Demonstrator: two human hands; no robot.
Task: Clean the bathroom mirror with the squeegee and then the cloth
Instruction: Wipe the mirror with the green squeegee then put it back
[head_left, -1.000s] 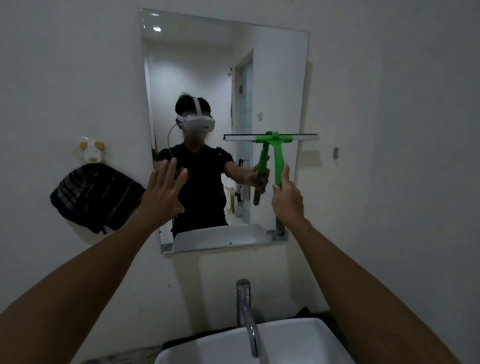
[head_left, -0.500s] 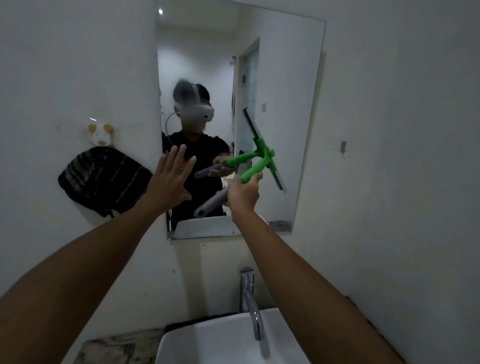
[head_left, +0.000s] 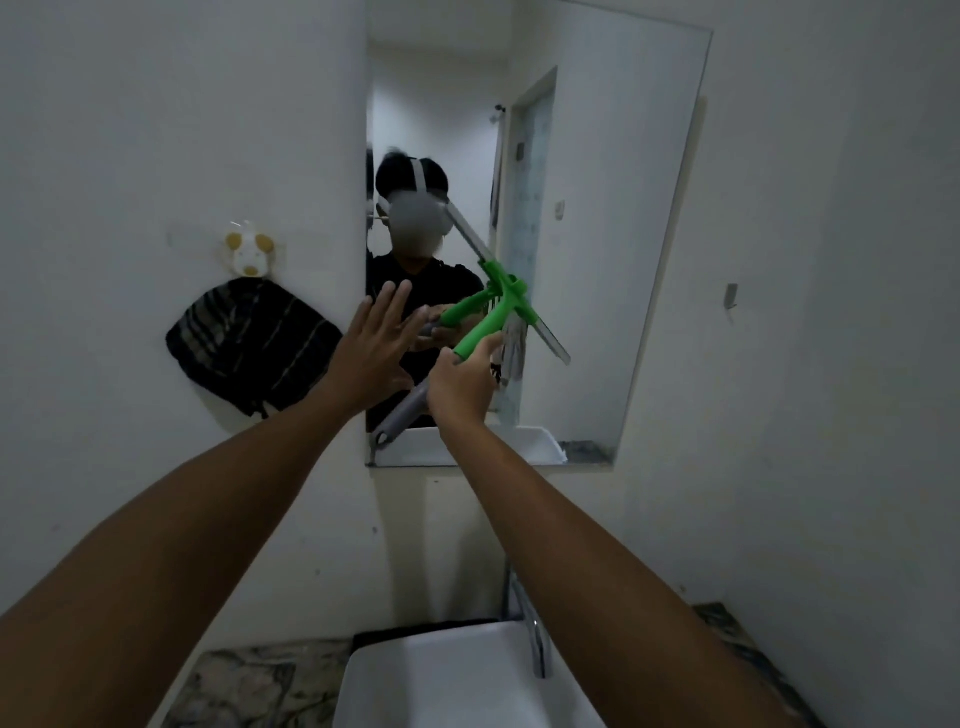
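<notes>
The rectangular mirror (head_left: 613, 218) hangs on the white wall above the sink. My right hand (head_left: 460, 387) is shut on the handle of a green squeegee (head_left: 498, 317). Its grey blade lies diagonally against the glass, running from upper left to lower right. The handle's grey end sticks out below my fist. My left hand (head_left: 371, 345) is raised at the mirror's left edge, fingers spread, holding nothing. A dark striped cloth (head_left: 249, 345) hangs from a hook on the wall left of the mirror.
A white basin (head_left: 441, 680) with a chrome tap (head_left: 535, 634) sits below, on a marbled counter (head_left: 239, 686). A small animal-shaped hook (head_left: 250, 253) holds the cloth. Another small hook (head_left: 731, 295) sits on the wall right of the mirror. The mirror reflects a person.
The squeegee blade has turned from level to a steep diagonal and moved left across the glass with my right hand. The view has shifted so the mirror sits further right.
</notes>
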